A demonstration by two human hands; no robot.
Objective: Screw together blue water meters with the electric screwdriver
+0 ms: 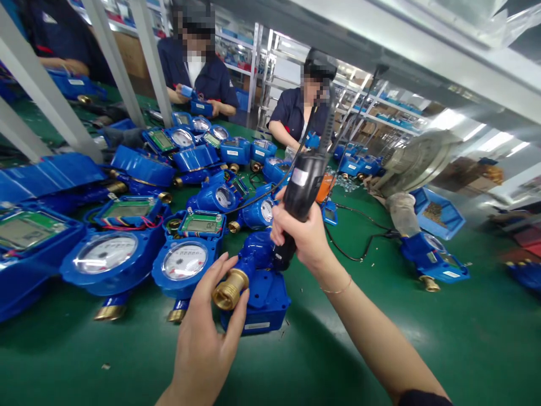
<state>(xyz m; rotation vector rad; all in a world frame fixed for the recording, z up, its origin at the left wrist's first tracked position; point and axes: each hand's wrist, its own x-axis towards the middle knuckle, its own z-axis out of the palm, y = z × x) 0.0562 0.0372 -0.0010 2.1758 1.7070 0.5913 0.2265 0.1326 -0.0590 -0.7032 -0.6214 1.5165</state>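
A blue water meter (264, 296) lies face down on the green bench in front of me. Its brass threaded end (230, 288) points toward me, and my left hand (211, 327) grips it between thumb and fingers. In my right hand (306, 234) is a black electric screwdriver (306, 180), held upright with its lower end against the meter's far side. The tip is hidden behind my fingers and the blue body. Just left of the hand, a meter with a white dial (186, 262) and an opened display box (203, 224) stands close by.
Many more blue meters cover the bench's left and middle. A blue bin (437, 213) of small parts and another meter (435, 256) are at right, near a fan (418, 160). Black cables (359, 258) cross the bench (338, 338). Co-workers sit opposite, beyond metal posts (114, 59).
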